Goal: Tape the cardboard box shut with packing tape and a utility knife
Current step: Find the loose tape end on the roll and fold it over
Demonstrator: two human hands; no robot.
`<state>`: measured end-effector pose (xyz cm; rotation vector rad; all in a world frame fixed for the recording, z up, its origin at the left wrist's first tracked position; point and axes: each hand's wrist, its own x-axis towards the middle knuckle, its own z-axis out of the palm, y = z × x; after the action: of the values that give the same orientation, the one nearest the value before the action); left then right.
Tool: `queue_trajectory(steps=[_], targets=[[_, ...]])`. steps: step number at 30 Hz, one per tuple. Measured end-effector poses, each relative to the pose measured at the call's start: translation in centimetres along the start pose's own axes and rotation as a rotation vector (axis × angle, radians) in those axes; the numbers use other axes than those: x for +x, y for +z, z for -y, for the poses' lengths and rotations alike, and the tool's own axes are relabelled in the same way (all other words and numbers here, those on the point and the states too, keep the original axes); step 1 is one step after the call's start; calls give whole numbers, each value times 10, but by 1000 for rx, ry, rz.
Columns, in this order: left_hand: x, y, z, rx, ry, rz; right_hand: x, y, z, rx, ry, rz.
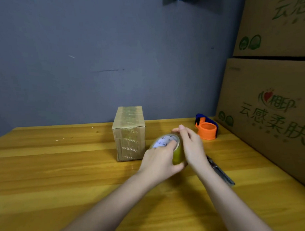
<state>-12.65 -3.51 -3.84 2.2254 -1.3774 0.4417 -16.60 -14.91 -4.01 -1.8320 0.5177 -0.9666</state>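
1. A smooth, glossy wooden table (63, 170) of yellow planks fills the lower view, backed by a matte grey wall (77, 57).
2. A small upright cardboard box (129, 133) stands left of the fingers and beyond them, its top and front shiny with strips of clear tape (printed lettering shows through, blurred).
3. The left hand (158, 160) curls around the near side of the packing tape roll (177, 153), fingertips lying across its white inner core.
4. The roll is a yellowish, translucent ring held tilted above the table between both hands.
5. The right hand (191, 146) presses flat against the roll's far side, fingers close together.
6. A grey metal utility knife (221, 172) lies on the table just under the right wrist.
7. An orange and blue plastic tape dispenser (206, 127) sits beyond the right fingertips.
8. Large printed cardboard cartons (272, 94) are stacked at the right edge.
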Motion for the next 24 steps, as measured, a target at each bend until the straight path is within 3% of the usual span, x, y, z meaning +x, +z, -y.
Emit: queue_trajectory(steps=[3,7,10,13,20,24], targets=[[13,2,-3,-30,-51,27,-5,1,6,95,72,157],[19,5,3,106,133,36,10,-8,1,74,173,266],[27,5,8,200,249,52,21,-13,-2,91,196,262],[46,10,11,281,319,79,37,-17,-3,75,195,143],[99,45,20,225,184,85,85,-32,-32,-314,87,38],[124,69,22,134,15,106,109,-34,-60,-421,160,41]])
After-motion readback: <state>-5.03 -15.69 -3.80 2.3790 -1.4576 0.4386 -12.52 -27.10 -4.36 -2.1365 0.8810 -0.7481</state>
